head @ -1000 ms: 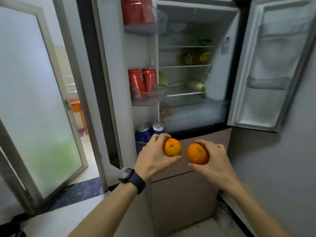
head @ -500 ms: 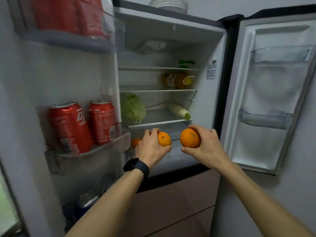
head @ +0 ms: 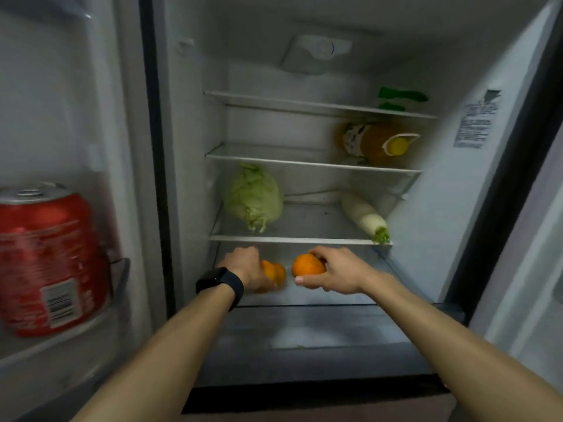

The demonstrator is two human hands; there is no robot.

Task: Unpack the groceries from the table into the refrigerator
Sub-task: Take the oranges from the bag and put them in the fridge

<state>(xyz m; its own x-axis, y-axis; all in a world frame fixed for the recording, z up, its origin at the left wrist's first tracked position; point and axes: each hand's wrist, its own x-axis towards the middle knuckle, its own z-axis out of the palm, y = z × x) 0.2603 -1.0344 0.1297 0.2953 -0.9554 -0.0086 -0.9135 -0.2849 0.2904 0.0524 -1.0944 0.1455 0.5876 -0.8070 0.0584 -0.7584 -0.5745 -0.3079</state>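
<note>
Both my hands reach into the open refrigerator (head: 195,178), under its lowest glass shelf (head: 300,240). My left hand (head: 245,268), with a black watch on the wrist, grips an orange (head: 274,273) low at the left of that bottom space; the fruit there is blurred and may be two oranges close together. My right hand (head: 333,274) holds a second orange (head: 306,265) a little higher and to the right. The two oranges are a short gap apart.
A cabbage (head: 254,197) and a white radish (head: 364,217) lie on the shelf just above my hands. A bottle of amber liquid (head: 376,143) lies one shelf higher. A red can (head: 48,260) stands in the left door's rack.
I have moved closer and both hands have gone forward and down, from in front of the refrigerator into the space below the lowest shelf, still holding the oranges.
</note>
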